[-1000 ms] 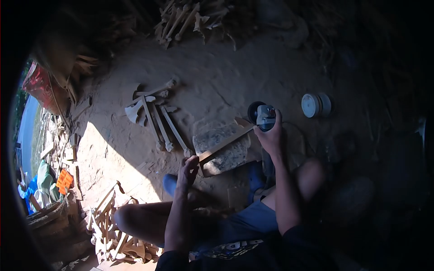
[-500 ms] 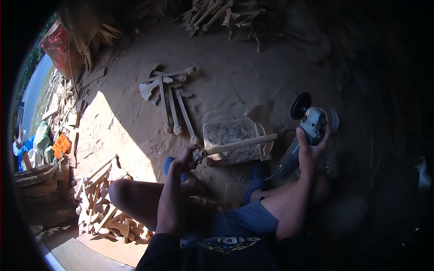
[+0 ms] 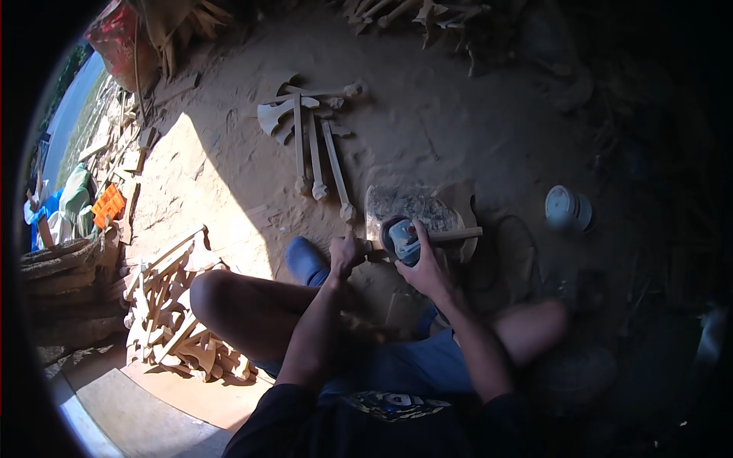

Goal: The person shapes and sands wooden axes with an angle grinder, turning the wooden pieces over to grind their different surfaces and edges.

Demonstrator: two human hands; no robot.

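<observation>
My left hand is closed round the left end of a wooden axe-shaped piece, whose shaft lies across a worn block. A broad blade shape shows at the block's right side. My right hand grips an angle grinder by its head. The grinder's dark round disc is over the shaft, close to my left hand; whether it touches the wood is hidden.
Several carved wooden axes lie on the dusty ground beyond the block. A white container stands at the right. A pile of wooden pieces is beside my left knee, near an orange object.
The grinder has moved left from beyond the block's right side to over the shaft near my left hand. The view has shifted, and the white container shows fully again.
</observation>
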